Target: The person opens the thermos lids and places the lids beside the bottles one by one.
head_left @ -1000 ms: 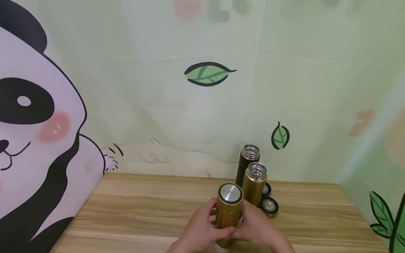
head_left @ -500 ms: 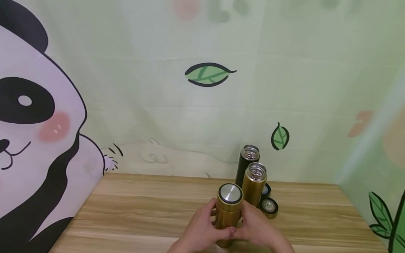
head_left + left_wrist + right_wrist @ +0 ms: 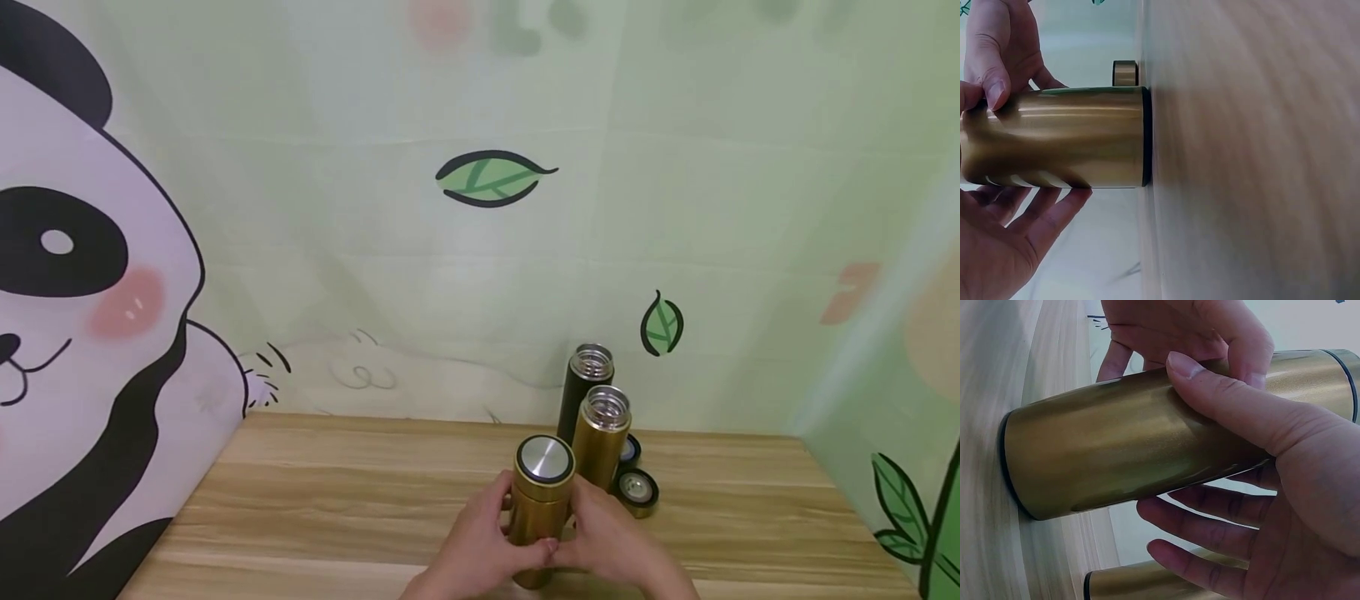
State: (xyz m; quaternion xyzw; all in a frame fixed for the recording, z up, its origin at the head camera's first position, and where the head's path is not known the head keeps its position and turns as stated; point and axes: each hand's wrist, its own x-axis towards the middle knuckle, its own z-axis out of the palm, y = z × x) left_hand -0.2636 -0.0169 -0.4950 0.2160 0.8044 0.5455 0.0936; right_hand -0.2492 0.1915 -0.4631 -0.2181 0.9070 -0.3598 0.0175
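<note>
A gold thermos [image 3: 542, 518] with a steel-topped, black-rimmed lid [image 3: 546, 459] stands upright, its dark base right at the table surface in both wrist views. From the left, my left hand [image 3: 480, 532] grips its side, thumb across the front. My right hand [image 3: 611, 533] holds the opposite side, and the two thumbs meet at the front of the body. In the right wrist view the right thumb [image 3: 1222, 397] lies along the gold wall, while several fingers [image 3: 1204, 531] spread below it. The left hand's fingers [image 3: 1041, 215] curl round the far side in the left wrist view.
Just behind the held thermos stands an uncapped gold thermos [image 3: 602, 442], and behind that an uncapped black one [image 3: 577, 400]. Two removed lids, one gold and black [image 3: 636, 492] and one dark [image 3: 630, 451], lie at their right on the wooden table [image 3: 345, 492]. A panda-printed backdrop [image 3: 360, 250] rises behind.
</note>
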